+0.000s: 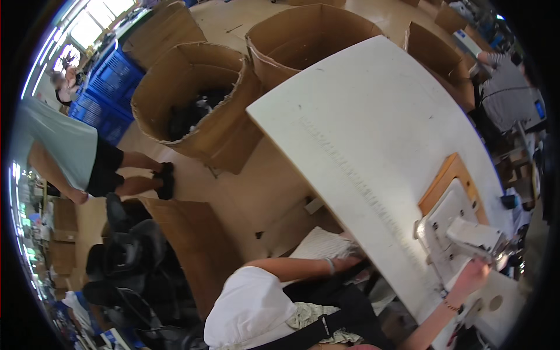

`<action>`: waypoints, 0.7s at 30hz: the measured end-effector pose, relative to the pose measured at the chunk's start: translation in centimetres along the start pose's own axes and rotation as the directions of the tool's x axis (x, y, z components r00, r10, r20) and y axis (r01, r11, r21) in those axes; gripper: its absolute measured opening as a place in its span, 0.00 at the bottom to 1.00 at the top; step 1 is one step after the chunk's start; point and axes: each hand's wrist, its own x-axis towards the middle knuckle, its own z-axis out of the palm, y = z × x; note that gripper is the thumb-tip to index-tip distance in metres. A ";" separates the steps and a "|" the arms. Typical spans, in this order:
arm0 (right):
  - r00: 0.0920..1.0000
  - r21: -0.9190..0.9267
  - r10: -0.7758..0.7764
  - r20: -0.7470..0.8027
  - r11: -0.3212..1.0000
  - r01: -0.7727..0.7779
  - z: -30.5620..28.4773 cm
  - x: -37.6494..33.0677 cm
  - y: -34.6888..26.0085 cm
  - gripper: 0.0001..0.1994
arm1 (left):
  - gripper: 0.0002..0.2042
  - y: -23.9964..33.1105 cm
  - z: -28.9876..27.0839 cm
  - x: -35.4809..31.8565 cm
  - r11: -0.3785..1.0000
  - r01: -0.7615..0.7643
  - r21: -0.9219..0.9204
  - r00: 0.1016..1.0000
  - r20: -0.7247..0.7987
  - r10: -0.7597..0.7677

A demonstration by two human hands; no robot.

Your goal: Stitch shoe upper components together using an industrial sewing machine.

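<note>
A white sewing machine [466, 233] is set into the right end of a white work table [373, 134]. My right hand [473, 276], a beaded bracelet on its wrist, is up against the machine's near end. Its fingers look curled; what they grip, if anything, is too small and blurred to name. Under a white sleeve, my left arm reaches to the table's near edge. There my left hand [349, 261] is low beside black material, its fingers hidden. Pale textured cloth [322, 242] is just beyond that forearm.
Large open cardboard boxes [195, 149] stand past the table, one with dark pieces inside. Black padded items [134, 256] heap up at lower left beside another box [195, 245]. A person [70, 146] stands at left near blue crates [111, 81]; another [507, 93] is at far right.
</note>
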 end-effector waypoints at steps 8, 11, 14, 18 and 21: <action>0.999 -0.053 -0.006 -0.052 0.999 0.004 2.1 0.8 0.1 0.24 | 0.23 12.5 -38.6 -21.9 -0.075 0.941 0.330 0.330 -0.841 0.429; 0.999 -0.035 0.000 -0.052 0.999 -0.002 1.2 0.6 -0.1 0.26 | 0.28 12.8 -46.9 -25.8 0.112 0.989 0.092 0.048 -0.939 0.341; 0.997 -0.054 -0.040 -0.072 0.998 0.037 0.0 0.9 0.2 0.25 | 0.14 7.5 -48.0 -23.7 0.140 0.989 -0.053 -0.054 -0.998 0.008; 0.977 -0.141 -0.101 -0.186 0.987 0.075 -0.6 1.1 0.6 0.24 | 0.09 4.2 -45.8 -23.3 0.038 0.999 -0.009 -0.018 -0.967 0.252; 0.986 -0.134 -0.095 -0.138 0.988 0.076 -0.2 1.1 1.0 0.25 | 0.09 4.5 -41.0 -24.4 0.044 0.997 0.062 0.053 -0.984 0.172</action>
